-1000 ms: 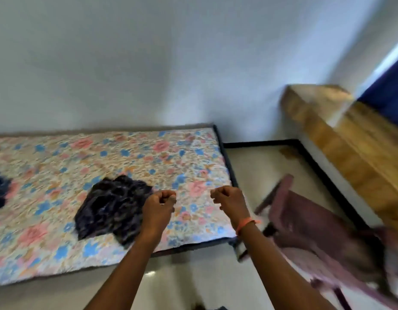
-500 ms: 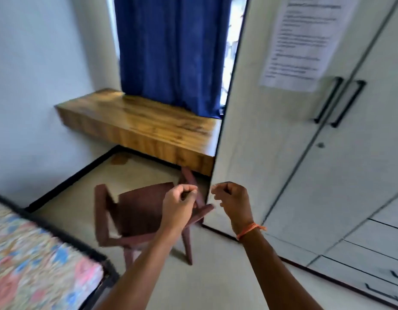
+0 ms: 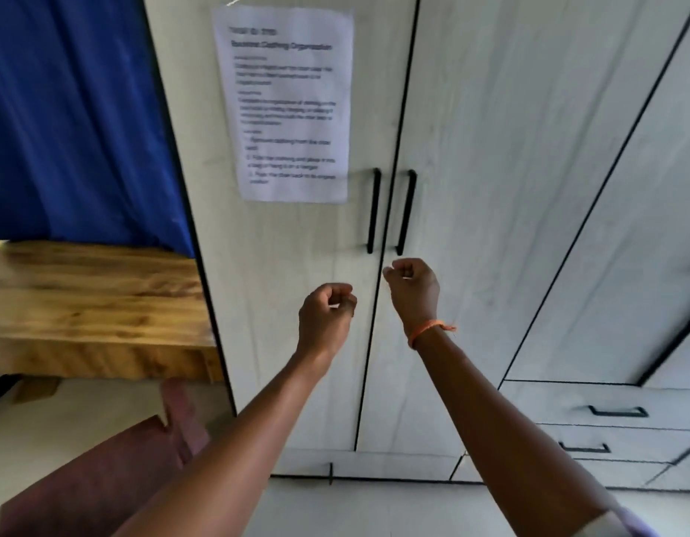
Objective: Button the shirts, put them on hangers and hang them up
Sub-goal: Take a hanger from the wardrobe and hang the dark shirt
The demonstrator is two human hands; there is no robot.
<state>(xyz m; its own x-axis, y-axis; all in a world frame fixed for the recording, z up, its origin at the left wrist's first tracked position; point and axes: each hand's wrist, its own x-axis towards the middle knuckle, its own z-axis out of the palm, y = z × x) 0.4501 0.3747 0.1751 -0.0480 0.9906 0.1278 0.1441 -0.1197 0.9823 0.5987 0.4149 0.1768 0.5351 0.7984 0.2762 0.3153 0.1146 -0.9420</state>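
No shirt or hanger is in view. I face a white wardrobe (image 3: 471, 157) whose two doors are closed, with a pair of black vertical handles (image 3: 391, 211) at the middle seam. My left hand (image 3: 327, 317) is raised in front of the left door with its fingers curled and nothing in it. My right hand (image 3: 413, 288), with an orange band at the wrist, is also curled and holds nothing; it hangs just below the right handle without touching it.
A printed paper sheet (image 3: 285, 102) is stuck on the left door. Drawers (image 3: 606, 412) with black pulls sit at lower right. A wooden desk (image 3: 91, 300) and blue curtain (image 3: 72, 114) are at left, a maroon chair (image 3: 99, 482) at lower left.
My view has swung right from the bed with the dark shirt, past the chair and desk, to the wardrobe. Both hands stayed curled and holding nothing; the right has risen toward the handles.
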